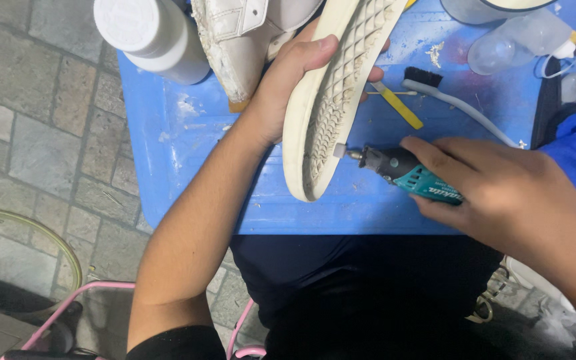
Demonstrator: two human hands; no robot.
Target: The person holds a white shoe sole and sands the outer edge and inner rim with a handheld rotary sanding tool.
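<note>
My left hand (287, 80) grips a white shoe (331, 93) from behind, sole turned toward me, its cream waffle tread facing right. My right hand (508, 193) holds a teal and black rotary tool (408, 175). The tool's small white tip (340, 151) touches the edge of the sole near the toe end. Both hands work above a blue plastic table (168, 153).
A second white shoe (235, 40) lies at the back beside a white bottle (151, 37). A black-bristled brush (458, 103), a yellow stick (398, 107) and a clear squeeze bottle (521, 43) lie on the right. Stone floor (41, 133) at left; pink stool frame (81, 300) below.
</note>
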